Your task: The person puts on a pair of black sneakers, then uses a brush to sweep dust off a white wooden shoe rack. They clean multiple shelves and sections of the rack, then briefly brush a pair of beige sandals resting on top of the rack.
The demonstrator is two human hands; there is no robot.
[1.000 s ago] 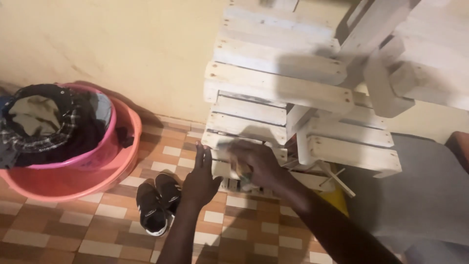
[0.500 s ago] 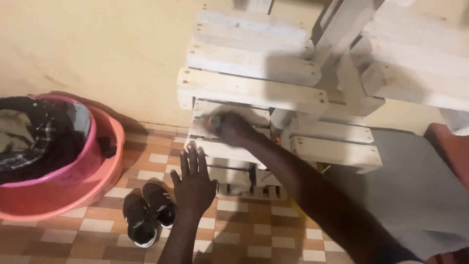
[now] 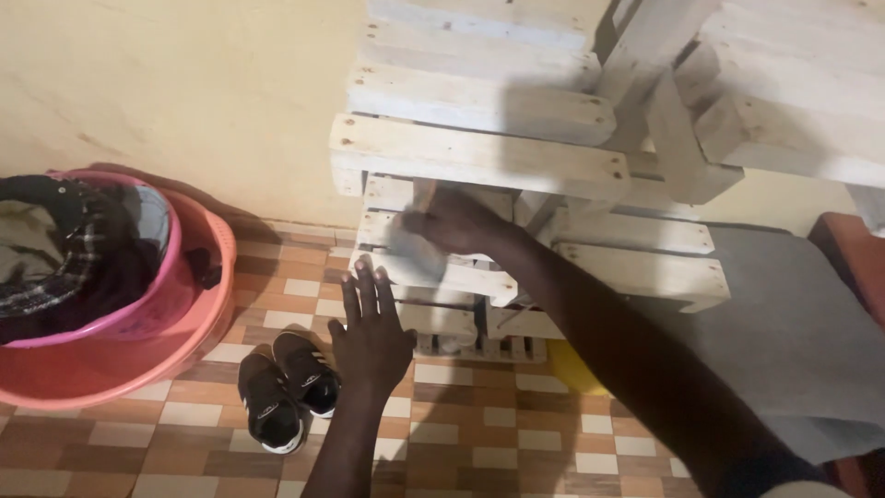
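Note:
My right hand (image 3: 456,221) reaches into a stack of pale wooden slatted frames (image 3: 479,157) against the wall. It is closed on a pale grey cloth (image 3: 412,254) that hangs against a lower slat; the cloth is blurred. My left hand (image 3: 373,332) hovers open with fingers spread, palm down, just in front of the lowest slats. It holds nothing. A pair of small black shoes (image 3: 286,383) with white soles lies on the tiled floor just left of that hand.
A pink basin (image 3: 157,304) full of dark clothes sits inside a wider salmon basin (image 3: 111,364) at the left by the wall. A grey cushion (image 3: 784,323) lies at the right, a red edge (image 3: 853,258) beyond it. Something yellow (image 3: 572,369) shows under the frames.
My right hand has risen from the lowest slats to a higher slat, carrying the cloth. My left hand has stayed open near the shoes. The view has shifted right.

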